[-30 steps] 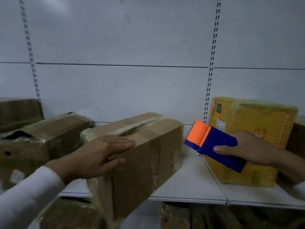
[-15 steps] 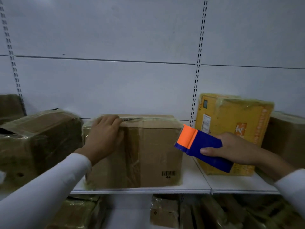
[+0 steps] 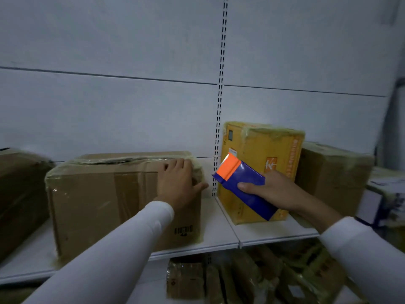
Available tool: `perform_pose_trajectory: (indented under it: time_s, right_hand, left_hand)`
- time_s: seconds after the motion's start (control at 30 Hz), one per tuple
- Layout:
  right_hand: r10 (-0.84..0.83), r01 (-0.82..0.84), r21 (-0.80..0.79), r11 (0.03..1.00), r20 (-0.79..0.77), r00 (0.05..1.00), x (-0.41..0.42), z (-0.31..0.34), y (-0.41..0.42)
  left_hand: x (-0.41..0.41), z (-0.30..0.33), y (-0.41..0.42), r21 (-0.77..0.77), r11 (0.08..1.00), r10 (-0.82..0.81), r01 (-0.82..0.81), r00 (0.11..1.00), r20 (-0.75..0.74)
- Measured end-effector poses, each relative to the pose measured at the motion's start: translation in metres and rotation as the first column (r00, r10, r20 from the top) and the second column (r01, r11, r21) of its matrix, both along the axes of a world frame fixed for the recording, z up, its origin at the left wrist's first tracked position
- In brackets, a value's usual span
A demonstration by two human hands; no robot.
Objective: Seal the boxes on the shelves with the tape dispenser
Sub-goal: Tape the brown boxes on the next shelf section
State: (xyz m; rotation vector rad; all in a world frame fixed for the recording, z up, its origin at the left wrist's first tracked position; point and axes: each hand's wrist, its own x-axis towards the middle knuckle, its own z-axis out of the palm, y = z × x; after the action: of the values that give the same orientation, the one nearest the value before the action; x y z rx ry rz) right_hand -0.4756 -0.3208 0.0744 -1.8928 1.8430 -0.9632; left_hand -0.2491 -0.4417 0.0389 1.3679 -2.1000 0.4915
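A brown cardboard box (image 3: 105, 198) wrapped in clear tape lies on the white shelf (image 3: 221, 240), its long face towards me. My left hand (image 3: 178, 183) grips its upper right corner, fingers over the top edge and thumb round the right side. My right hand (image 3: 271, 191) holds a blue tape dispenser (image 3: 243, 185) with an orange front and a toothed blade, raised in the air just right of that box. Behind the dispenser stands a yellow box (image 3: 260, 150), taped along its top.
Another brown box (image 3: 19, 194) sits at the far left, and a further one (image 3: 333, 172) stands right of the yellow box. More wrapped parcels (image 3: 252, 279) fill the lower shelf. A slotted upright (image 3: 219, 106) runs up the white back panel.
The brown box has been turned so its long face points at me. My left hand slid from its left end to its right corner. The dispenser stayed raised beside it.
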Motion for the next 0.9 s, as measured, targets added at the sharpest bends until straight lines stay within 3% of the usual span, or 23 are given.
perform_pose_trajectory:
  time_s: [0.13,0.23,0.33,0.47,0.7,0.9]
  right_hand:
    - [0.053,-0.044,-0.066,0.997,0.134,0.99,-0.003,-0.009,0.01]
    - [0.101,-0.093,-0.054,0.994,0.182,0.978,-0.004,-0.014,0.012]
    - [0.183,-0.184,-0.01,0.983,0.166,0.969,-0.003,-0.019,0.015]
    - [0.283,-0.289,0.015,0.957,0.159,0.946,0.002,-0.023,0.011]
    - [0.418,-0.428,0.043,0.903,0.144,0.897,0.035,-0.021,0.009]
    - [0.495,-0.502,0.059,0.863,0.106,0.863,0.058,-0.021,0.012]
  left_hand:
    - [0.01,-0.006,0.003,-0.087,0.996,0.036,-0.038,0.999,-0.022]
    - [0.024,-0.005,0.014,-0.136,0.99,-0.032,0.023,0.997,-0.068]
    - [0.054,-0.006,0.029,-0.157,0.952,-0.276,0.263,0.959,-0.066]
    - [0.108,-0.004,0.047,-0.044,0.807,-0.59,0.588,0.804,-0.077]
    - [0.166,-0.01,0.068,-0.007,0.806,-0.577,0.592,0.784,-0.229]
    - [0.196,-0.025,0.077,0.058,0.853,-0.486,0.518,0.831,-0.271]
